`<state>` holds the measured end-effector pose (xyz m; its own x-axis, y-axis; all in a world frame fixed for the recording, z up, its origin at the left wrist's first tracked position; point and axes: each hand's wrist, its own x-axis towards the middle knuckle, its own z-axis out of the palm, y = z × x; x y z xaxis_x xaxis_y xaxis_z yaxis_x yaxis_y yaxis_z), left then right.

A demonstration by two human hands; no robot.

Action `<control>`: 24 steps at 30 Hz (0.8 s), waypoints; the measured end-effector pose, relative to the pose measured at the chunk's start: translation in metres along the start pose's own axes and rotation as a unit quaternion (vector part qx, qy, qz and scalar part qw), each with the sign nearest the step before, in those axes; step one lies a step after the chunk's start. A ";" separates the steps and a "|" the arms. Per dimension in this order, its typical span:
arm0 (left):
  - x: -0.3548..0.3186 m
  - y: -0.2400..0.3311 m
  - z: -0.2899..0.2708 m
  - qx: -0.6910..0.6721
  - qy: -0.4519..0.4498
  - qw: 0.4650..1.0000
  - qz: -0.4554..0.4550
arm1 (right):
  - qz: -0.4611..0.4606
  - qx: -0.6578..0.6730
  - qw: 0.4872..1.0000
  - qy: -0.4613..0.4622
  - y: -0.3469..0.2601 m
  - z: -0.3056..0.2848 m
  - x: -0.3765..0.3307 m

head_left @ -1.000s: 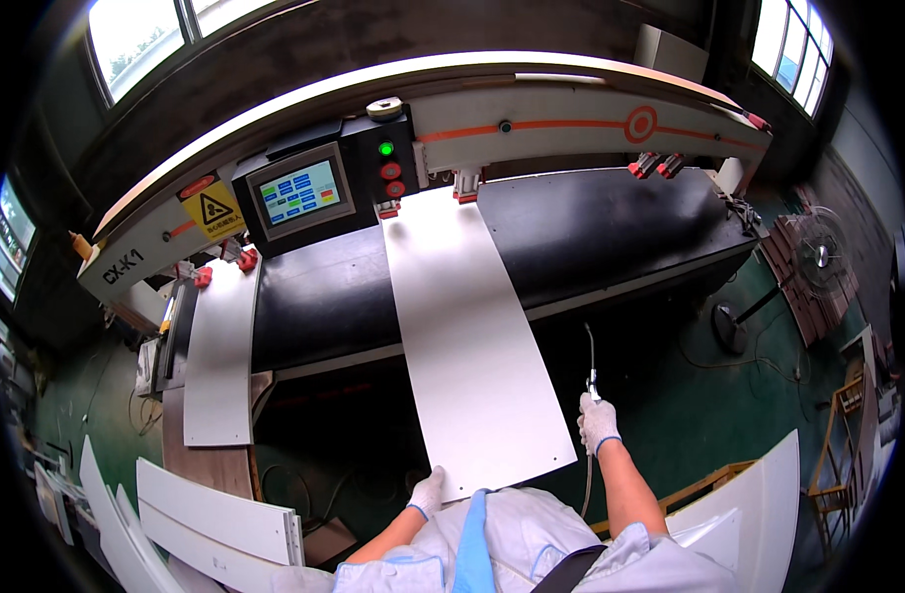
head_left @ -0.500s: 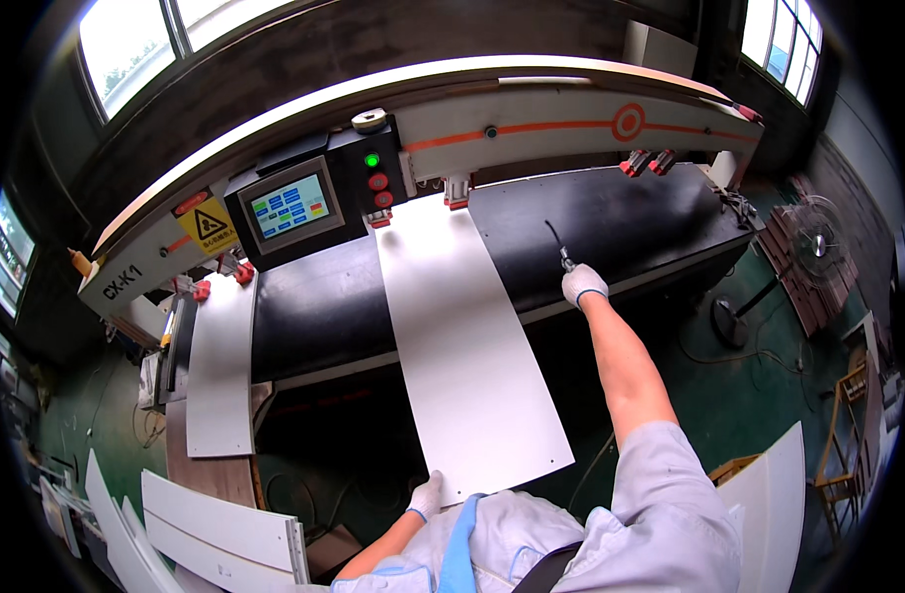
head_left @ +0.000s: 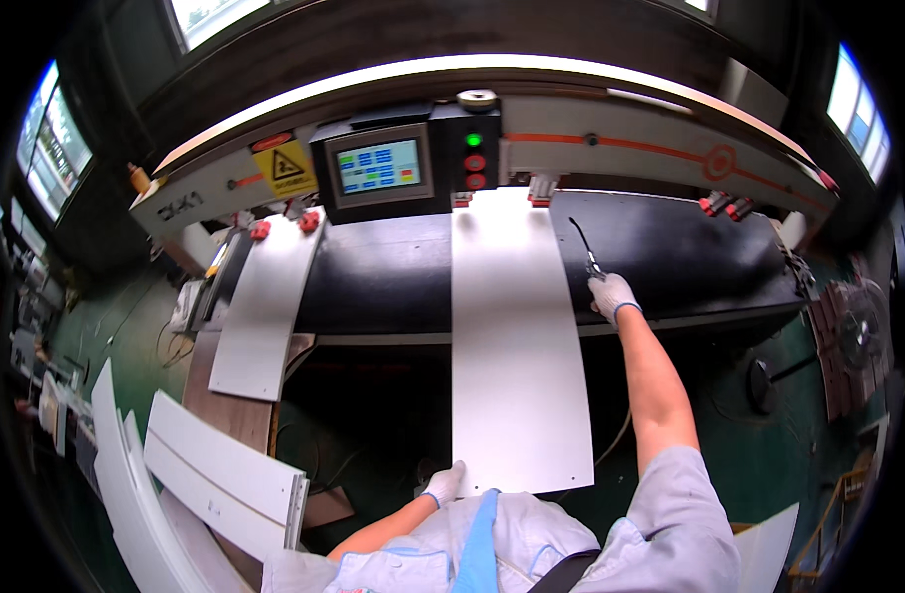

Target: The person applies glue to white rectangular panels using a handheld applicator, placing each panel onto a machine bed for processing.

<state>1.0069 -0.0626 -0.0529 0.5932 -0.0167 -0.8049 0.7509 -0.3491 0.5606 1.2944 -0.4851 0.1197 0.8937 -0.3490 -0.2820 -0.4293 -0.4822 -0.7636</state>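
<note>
A long white panel (head_left: 519,346) with small holes near its near end reaches from under the machine's clamps toward my body. My left hand (head_left: 445,484), in a white glove, grips the panel's near left corner; some of its fingers are hidden beneath. To the right of the panel, above the black machine table (head_left: 690,257), my gloved right hand (head_left: 614,296) is closed round an air blow gun (head_left: 593,263). The gun's thin curved nozzle points away from me, close to the panel's right edge. A second white panel (head_left: 265,316) lies under red-tipped clamps (head_left: 285,225) at the left.
The machine beam (head_left: 611,143) spans the far side, carrying a touchscreen (head_left: 378,166) and buttons (head_left: 475,163), one lit green. White panels (head_left: 220,469) are stacked at the lower left. A floor fan (head_left: 858,331) stands at the right, and more red-tipped clamps (head_left: 726,206) hang at the beam's right.
The view has swung left, so the scene sits farther right. My right hand has brought the blow gun closer to the middle panel's right edge. My left hand stays at the panel's corner.
</note>
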 end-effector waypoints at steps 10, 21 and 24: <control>0.012 -0.015 0.002 0.020 -0.002 1.000 0.017 | -0.118 -0.234 0.919 -0.294 0.007 0.131 -0.140; -0.006 0.002 -0.003 -0.013 -0.024 0.999 0.020 | -0.002 -0.111 0.942 -0.318 0.055 0.133 -0.163; -0.013 0.011 -0.002 -0.015 -0.018 1.000 -0.001 | 0.002 -0.124 0.941 -0.316 0.079 0.140 -0.164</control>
<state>1.0073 -0.0645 -0.0358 0.5808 -0.0497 -0.8125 0.7611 -0.3208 0.5637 1.1322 -0.3538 0.0243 0.7576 0.1583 -0.6333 -0.3795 -0.6825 -0.6247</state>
